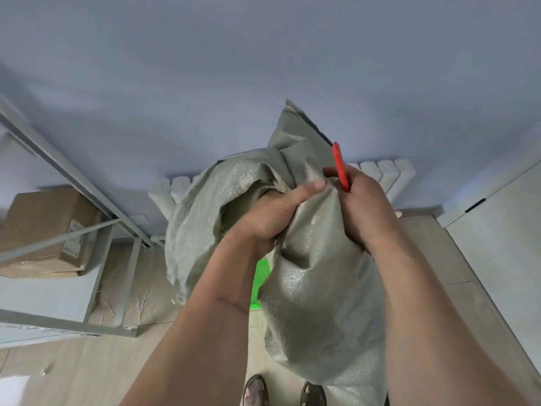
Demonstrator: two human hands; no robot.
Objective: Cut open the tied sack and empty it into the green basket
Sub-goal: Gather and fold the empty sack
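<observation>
A grey-green woven sack [316,288] hangs in front of me, bunched and folded over at the top. My left hand [272,212] grips the gathered cloth at the sack's upper middle, thumb on top. My right hand [360,206] grips the sack's right side and also holds a thin red cutter [340,167] that sticks up from the fist. A small patch of the green basket [261,276] shows on the floor between my left forearm and the sack; the rest of it is hidden.
A grey metal shelf frame [96,230] with a brown cardboard box [49,230] stands at the left. A white radiator [380,171] lines the far wall. A white cabinet [497,230] is at the right. My sandalled feet [284,391] stand on the wooden floor.
</observation>
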